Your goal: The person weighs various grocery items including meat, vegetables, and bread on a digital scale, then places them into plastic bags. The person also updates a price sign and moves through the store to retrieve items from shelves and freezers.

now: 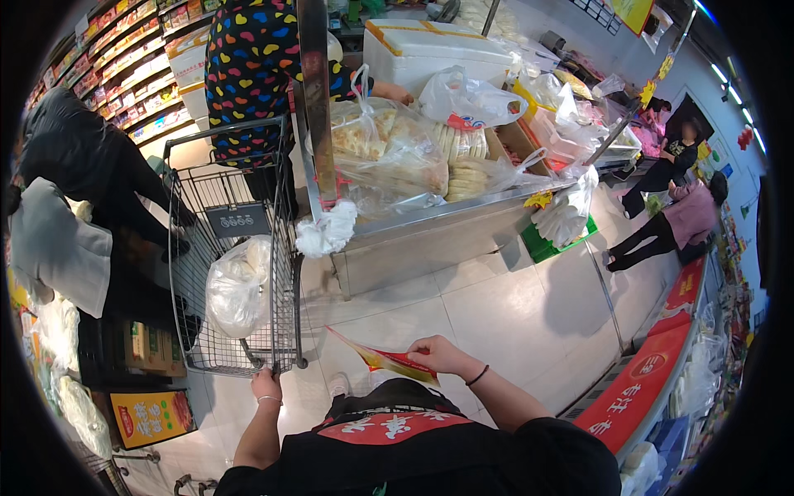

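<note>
My left hand (267,385), with a pale bracelet at its wrist, grips the near end of a grey wire shopping cart (286,297). Inside the cart lies a knotted clear plastic bag (239,291) with pale contents that I cannot make out. In front of my waist, my right hand (437,356) pinches the edge of a red and yellow printed sheet (391,363) between thumb and fingers. The sheet slants down to the right and bears writing. A dark band circles that wrist.
Ahead, a metal-edged counter (459,214) carries bagged flatbreads (397,142) and a white foam box (434,56). A person in a heart-patterned top (251,74) reaches over it. More people stand left and right. A red-fronted freezer (645,372) runs along the right; a green crate (546,242) sits on the floor.
</note>
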A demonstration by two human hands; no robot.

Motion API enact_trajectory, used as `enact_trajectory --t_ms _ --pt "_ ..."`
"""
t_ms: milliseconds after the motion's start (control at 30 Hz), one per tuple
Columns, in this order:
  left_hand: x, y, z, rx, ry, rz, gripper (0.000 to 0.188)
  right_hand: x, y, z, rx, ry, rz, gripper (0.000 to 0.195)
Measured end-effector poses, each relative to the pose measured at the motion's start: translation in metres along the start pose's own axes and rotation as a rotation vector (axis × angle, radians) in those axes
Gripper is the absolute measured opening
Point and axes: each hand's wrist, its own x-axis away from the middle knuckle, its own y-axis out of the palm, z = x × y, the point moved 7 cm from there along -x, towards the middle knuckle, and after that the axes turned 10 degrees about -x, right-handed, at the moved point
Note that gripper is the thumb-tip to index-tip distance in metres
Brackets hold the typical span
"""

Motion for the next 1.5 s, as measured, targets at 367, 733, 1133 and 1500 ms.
enact_trajectory --t_ms 367,733,1133,1500 --pt "0.033 0.017 0.067 0.103 0.067 -0.157 0.021 -0.004 0.016 -0.039 -0.054 -0.099 -0.144 0.018" --pt "0.057 -0.189 0.062 1.085 0.564 -0.550 0.103 0.015 0.109 -0.191 -0.175 -0.351 -0.531 0.013" --pt "0.045 -0.258 -0.157 1.256 0.374 -0.212 0.131 -0.029 0.339 -0.290 -0.307 -0.449 -1.059 0.013" --pt "0.031 -0.327 -0.233 0.957 0.437 -0.151 0.113 -0.073 0.419 -0.304 -0.593 -0.273 -1.265 0.010"
